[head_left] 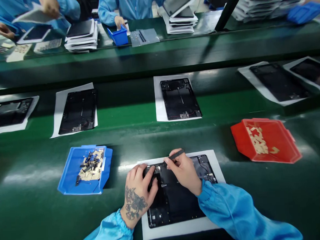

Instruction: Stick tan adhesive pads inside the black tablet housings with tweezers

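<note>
A black tablet housing (180, 201) with parts inside lies on a white sheet (181, 229) before me, turned sideways. My left hand (138, 191) rests on its left end, fingers spread and fingertips pressing near the top left corner. Between the fingers of my right hand (185, 170) is a slim black tool (177, 154), which looks like tweezers. Its tip points down at the housing's upper edge, close to my left fingertips; what the tip touches is too small to make out. My right wrist covers part of the housing.
A blue bin (69, 175) with small parts stands left; a red bin (282, 146) with paper-like scraps stands right. Beyond are more tablet housings on sheets, such as one housing (180, 101). Across the bench, people in blue sleeves work near stacked tablets (82, 40).
</note>
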Demonstrator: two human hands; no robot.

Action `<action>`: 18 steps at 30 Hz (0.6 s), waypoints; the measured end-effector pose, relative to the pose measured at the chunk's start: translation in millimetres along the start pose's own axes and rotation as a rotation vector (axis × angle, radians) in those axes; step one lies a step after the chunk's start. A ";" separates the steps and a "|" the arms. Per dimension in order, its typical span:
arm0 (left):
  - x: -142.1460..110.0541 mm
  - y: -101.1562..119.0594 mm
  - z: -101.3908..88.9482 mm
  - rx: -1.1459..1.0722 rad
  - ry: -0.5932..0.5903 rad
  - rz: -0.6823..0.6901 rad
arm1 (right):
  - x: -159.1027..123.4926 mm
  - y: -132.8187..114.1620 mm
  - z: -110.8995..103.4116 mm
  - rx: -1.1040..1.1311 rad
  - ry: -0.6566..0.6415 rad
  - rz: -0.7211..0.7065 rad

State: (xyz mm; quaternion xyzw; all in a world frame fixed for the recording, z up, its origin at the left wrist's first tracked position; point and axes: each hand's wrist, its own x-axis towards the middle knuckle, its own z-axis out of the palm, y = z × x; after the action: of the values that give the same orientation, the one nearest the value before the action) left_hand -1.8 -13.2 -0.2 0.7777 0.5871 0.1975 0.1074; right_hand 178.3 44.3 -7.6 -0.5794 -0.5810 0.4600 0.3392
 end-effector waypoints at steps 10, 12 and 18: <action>6.6 -1.7 -3.2 -0.009 -0.096 -0.022 | -4.6 -1.8 -1.4 -0.032 0.028 -0.013; 7.4 -2.2 -4.2 -0.015 -0.119 -0.026 | -6.0 -2.4 -3.9 -0.029 0.049 -0.020; 8.8 -2.1 -8.0 -0.049 -0.163 -0.058 | -8.8 -2.9 -6.5 -0.015 -0.017 -0.054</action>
State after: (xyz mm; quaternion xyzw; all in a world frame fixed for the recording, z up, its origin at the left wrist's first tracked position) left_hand -5.0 -4.7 7.7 0.7710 0.5936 0.1448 0.1796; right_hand 184.1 36.9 -1.4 -0.5621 -0.6027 0.4515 0.3420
